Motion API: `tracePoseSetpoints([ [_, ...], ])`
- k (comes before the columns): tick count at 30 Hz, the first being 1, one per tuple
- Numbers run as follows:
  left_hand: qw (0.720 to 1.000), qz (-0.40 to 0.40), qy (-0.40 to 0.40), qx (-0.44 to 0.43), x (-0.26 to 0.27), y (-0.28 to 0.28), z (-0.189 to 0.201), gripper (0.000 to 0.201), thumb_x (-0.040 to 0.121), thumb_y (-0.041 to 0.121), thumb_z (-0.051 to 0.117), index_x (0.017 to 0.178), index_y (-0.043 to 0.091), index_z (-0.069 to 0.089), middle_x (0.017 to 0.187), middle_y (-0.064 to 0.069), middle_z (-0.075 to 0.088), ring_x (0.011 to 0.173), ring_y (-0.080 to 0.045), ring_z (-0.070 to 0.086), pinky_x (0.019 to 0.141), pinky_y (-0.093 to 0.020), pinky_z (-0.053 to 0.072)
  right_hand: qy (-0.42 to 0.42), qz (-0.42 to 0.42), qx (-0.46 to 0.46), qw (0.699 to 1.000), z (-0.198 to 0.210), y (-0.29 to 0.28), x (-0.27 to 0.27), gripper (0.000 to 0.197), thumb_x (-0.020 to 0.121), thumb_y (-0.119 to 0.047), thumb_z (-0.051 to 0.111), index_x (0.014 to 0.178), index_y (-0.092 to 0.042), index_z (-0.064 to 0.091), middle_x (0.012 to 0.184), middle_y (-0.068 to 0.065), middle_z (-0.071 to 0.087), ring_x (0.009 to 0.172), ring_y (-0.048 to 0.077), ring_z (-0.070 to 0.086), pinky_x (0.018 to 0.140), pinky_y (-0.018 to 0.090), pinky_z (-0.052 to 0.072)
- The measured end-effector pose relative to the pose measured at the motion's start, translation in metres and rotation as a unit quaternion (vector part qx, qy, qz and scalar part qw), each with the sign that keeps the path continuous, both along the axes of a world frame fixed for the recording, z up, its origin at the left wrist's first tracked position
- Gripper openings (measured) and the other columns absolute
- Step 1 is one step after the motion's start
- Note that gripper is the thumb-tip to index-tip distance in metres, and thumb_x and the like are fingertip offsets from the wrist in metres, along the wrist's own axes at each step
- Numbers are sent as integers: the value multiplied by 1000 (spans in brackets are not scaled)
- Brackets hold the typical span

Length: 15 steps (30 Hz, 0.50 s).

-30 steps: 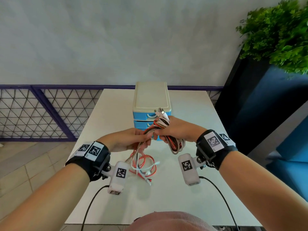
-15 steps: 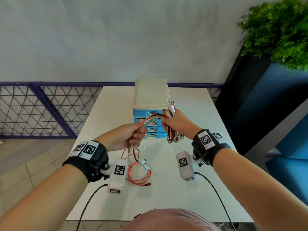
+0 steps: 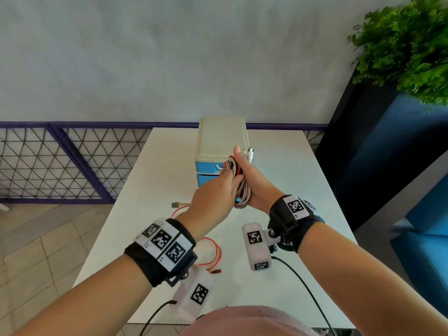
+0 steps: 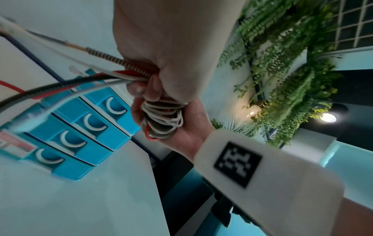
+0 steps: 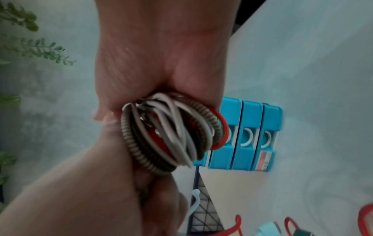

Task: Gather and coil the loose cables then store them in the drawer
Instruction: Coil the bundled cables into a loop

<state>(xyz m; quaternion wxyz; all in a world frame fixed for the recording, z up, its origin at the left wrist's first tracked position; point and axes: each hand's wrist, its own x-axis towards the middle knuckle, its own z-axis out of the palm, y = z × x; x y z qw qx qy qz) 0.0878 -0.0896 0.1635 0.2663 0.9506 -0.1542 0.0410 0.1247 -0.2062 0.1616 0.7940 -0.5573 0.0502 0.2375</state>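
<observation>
A bundle of white, red and braided cables (image 3: 240, 190) is wound into a coil (image 5: 171, 132) in front of the blue drawer unit (image 3: 221, 141). My right hand (image 3: 242, 163) holds this coil, with white plugs sticking up beside the thumb. My left hand (image 3: 225, 175) presses against it and grips the trailing strands (image 4: 121, 75), which run off down to the left. The coil (image 4: 163, 119) lies in the right palm. The loose tail, a red cable (image 3: 214, 253), still lies on the white table (image 3: 291, 180). All drawers (image 4: 80, 126) are closed.
A small brown connector (image 3: 177, 204) lies on the table left of my hands. The drawer unit stands at the table's far middle. A dark planter with a green plant (image 3: 407, 44) rises on the right. A purple mesh railing (image 3: 72, 163) runs behind on the left.
My left hand has swung up and to the right, carrying the strands onto the coil in my right hand. Both hands rose toward the drawer unit, and less cable lies loose on the table.
</observation>
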Motion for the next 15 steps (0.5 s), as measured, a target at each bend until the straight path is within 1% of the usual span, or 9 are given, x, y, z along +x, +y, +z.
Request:
tracePoseSetpoints([
  [2,999,-7,-21,42,-1,-3,3,33,101,38,26,110,13,46,77,0,53,68,-23,55,59,-37,45,13,10,27,1000,2,-1,-1,55,67,-63,67,94,-16,58,82,2,64,70,16,64,68,30,53],
  [3,998,-15,-27,57,-1,-4,5,34,101,38,26,114,14,45,80,-2,55,70,-24,57,60,-38,47,17,11,35,999,2,-2,0,49,68,-58,70,91,-17,58,84,1,66,73,17,65,70,31,53],
  [5,996,-26,-24,81,-1,-4,9,36,101,39,24,121,15,42,87,-6,58,73,-24,57,62,-40,49,26,7,46,999,3,-5,-1,33,75,-45,74,87,-17,61,90,2,70,85,21,66,80,36,51],
  [6,995,-29,-16,92,-1,-4,10,36,101,39,23,122,15,41,89,-6,57,73,-24,54,62,-40,49,24,4,41,999,4,-6,-1,23,80,-36,73,85,-16,64,91,4,71,87,23,67,82,37,51],
  [7,994,-33,-10,100,-1,-4,11,36,101,38,23,120,15,41,88,-5,54,73,-23,53,63,-40,48,14,1,19,1000,4,-6,0,15,83,-28,70,83,-13,66,88,6,70,83,23,68,79,36,52],
  [10,991,-52,-4,125,3,-2,16,35,101,37,23,109,13,47,85,-4,54,77,-25,58,66,-40,50,-29,-34,-61,997,4,-5,2,10,83,-16,65,78,-7,65,75,10,62,62,19,63,60,29,52],
  [11,989,-57,-1,136,5,-1,18,34,101,35,24,107,12,49,82,-4,53,76,-25,59,65,-39,48,-47,-51,-83,994,4,-5,4,9,83,-14,66,79,-6,64,72,10,59,60,18,60,59,29,51],
  [13,985,-66,5,158,8,-2,24,31,102,28,28,106,9,52,78,-5,51,74,-28,57,64,-39,45,-80,-79,-121,986,2,-5,8,10,82,-15,67,82,-6,63,71,10,57,64,19,58,62,30,50],
  [15,985,-61,12,162,11,0,27,31,101,26,30,105,8,54,78,-7,52,74,-29,56,63,-40,44,-107,-97,-146,979,3,-1,10,12,83,-17,68,79,-8,60,70,9,55,67,20,57,66,32,49],
])
